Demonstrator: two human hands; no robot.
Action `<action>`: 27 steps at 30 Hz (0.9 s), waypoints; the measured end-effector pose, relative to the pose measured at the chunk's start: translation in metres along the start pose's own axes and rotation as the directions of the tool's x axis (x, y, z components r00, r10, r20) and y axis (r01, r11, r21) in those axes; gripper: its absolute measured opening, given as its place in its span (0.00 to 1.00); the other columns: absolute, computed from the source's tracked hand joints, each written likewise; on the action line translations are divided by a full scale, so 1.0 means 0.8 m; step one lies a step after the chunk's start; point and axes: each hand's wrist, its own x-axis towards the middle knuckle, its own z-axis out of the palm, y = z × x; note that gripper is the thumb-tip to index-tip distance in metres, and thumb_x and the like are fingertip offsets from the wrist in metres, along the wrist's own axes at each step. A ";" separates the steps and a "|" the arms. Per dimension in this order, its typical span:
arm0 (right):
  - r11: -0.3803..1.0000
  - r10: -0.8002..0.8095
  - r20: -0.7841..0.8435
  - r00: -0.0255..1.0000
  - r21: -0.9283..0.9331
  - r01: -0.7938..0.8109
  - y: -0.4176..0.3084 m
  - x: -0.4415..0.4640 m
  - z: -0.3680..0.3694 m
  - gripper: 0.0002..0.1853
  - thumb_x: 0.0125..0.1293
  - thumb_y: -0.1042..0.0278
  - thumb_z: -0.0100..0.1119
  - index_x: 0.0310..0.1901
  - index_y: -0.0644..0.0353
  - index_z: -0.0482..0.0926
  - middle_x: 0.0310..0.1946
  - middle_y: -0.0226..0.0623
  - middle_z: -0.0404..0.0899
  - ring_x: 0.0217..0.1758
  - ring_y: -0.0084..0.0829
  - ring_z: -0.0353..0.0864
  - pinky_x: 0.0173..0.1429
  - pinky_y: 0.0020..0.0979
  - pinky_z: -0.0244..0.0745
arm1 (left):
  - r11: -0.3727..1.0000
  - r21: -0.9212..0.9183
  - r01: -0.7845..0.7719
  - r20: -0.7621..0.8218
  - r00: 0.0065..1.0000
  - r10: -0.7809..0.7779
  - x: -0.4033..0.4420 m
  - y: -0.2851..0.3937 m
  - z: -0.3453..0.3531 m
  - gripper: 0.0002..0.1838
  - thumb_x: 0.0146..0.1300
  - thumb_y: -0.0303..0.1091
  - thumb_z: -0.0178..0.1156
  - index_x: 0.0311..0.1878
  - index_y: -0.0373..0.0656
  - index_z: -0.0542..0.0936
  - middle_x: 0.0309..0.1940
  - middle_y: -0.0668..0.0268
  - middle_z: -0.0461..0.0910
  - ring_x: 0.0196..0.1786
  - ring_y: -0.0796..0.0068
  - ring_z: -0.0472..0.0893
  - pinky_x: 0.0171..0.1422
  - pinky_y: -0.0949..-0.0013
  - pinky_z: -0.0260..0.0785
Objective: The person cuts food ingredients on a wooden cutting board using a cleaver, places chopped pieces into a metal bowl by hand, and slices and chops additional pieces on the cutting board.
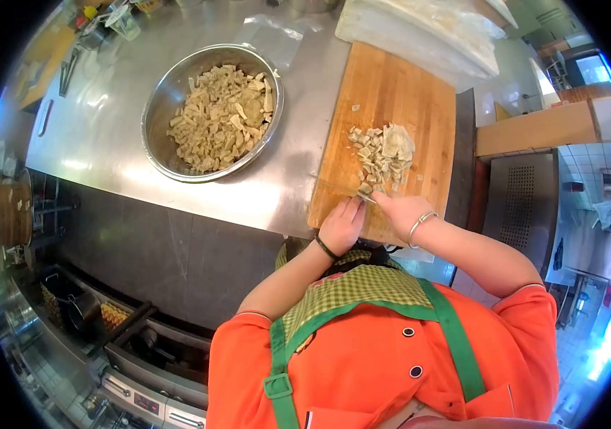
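On the wooden cutting board [420, 93] lies a heap of chopped, pale beige food pieces [380, 161], with a larger flat piece [398, 143] on its right side. My right hand [402, 214] is closed round the handle of a knife [364, 196], whose thin blade reaches left across the board and is hard to make out. Close beside the blade, at the board's near edge, my left hand [343, 225] has its fingers bent and pressed together. Whatever lies under those fingers is hidden. A steel bowl [150, 129] left of the board holds many similar cut pieces [220, 121].
The bowl and board stand on a steel counter [105, 136]. A clear plastic bag [273, 39] lies behind the bowl. White plastic-wrapped slabs [420, 36] sit beyond the board. Tongs [68, 71] lie at the far left, and fryer equipment [155, 350] stands lower left.
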 end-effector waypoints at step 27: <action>0.967 0.085 -0.204 0.975 0.253 -0.031 -0.005 0.043 0.031 0.12 0.58 0.70 0.47 0.45 0.55 0.65 0.31 0.48 0.78 0.35 0.49 0.79 0.34 0.46 0.73 | 0.999 -0.039 -0.009 -0.015 1.000 0.009 0.003 -0.001 -0.010 0.15 0.50 0.24 0.54 0.43 0.31 0.75 0.43 0.55 0.74 0.42 0.58 0.75 0.46 0.65 0.71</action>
